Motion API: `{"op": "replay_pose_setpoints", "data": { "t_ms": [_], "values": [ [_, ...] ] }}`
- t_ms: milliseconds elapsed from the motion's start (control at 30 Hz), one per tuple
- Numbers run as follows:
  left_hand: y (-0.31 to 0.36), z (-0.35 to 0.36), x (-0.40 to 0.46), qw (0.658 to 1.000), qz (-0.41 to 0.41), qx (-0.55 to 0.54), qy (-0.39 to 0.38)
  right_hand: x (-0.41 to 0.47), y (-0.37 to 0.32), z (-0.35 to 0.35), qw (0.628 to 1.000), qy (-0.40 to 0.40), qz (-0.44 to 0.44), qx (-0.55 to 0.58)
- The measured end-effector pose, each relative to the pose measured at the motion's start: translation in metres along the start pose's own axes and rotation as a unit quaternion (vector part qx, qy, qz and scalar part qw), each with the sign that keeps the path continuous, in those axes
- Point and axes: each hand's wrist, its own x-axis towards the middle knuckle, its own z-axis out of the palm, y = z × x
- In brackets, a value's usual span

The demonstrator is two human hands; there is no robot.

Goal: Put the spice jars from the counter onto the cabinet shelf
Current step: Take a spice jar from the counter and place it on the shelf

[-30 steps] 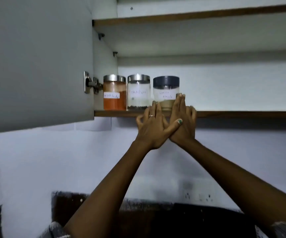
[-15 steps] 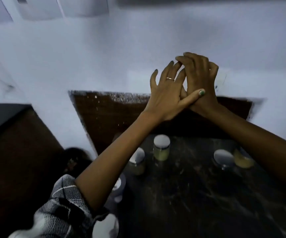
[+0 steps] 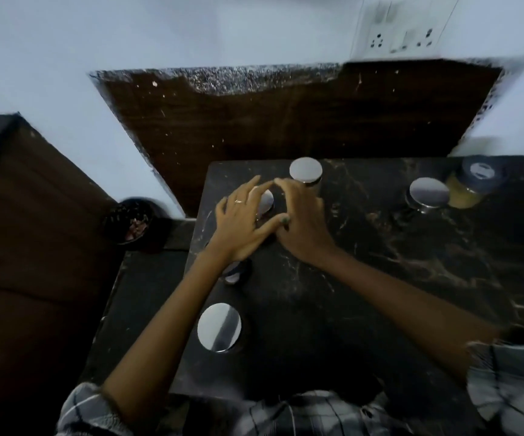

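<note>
Fingers (image 3: 256, 191) of both hands curve loosely, spread, tips nearly meeting in an arch over one jar (image 3: 265, 201) at upper centre of the frame; neither hand grips anything yet. Left hand (image 3: 241, 228) covers the jar's left side, right hand (image 3: 301, 225) its right; left thumb crosses to touch the right hand. Jar sits directly below and between the fingertips, upright, long axis vertical, only a sliver of its shiny lid showing. Both hands about equally near; judgement: a two-handed grasp from either side, then a straight lift.

Head view, remaining items: second jar (image 3: 305, 175) just behind the right fingers, round steel lid. Third jar (image 3: 219, 327) lower centre, mirror-bright lid. Fourth (image 3: 233, 273) partly hidden under the left wrist. Two more at upper right: steel-lidded (image 3: 429, 195), and dark-lidded (image 3: 471, 187) with yellowish contents, touching or nearly so. Counter (image 3: 411, 278) is dark, polished, veined stone. Shelf out of frame.
</note>
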Motion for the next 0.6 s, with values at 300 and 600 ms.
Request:
{"op": "replay_pose_setpoints", "data": {
  "t_ms": [300,600],
  "values": [
    [-0.088,0.027,-0.043,0.958,-0.19,-0.216,-0.005,-0.042,0.001,0.083,0.939,-0.303,0.152,0.049],
    [-0.098,0.038,-0.044,0.885,-0.296,-0.36,-0.025,-0.046,-0.014,0.106,0.917,-0.236,0.241,0.213]
  ]
}}
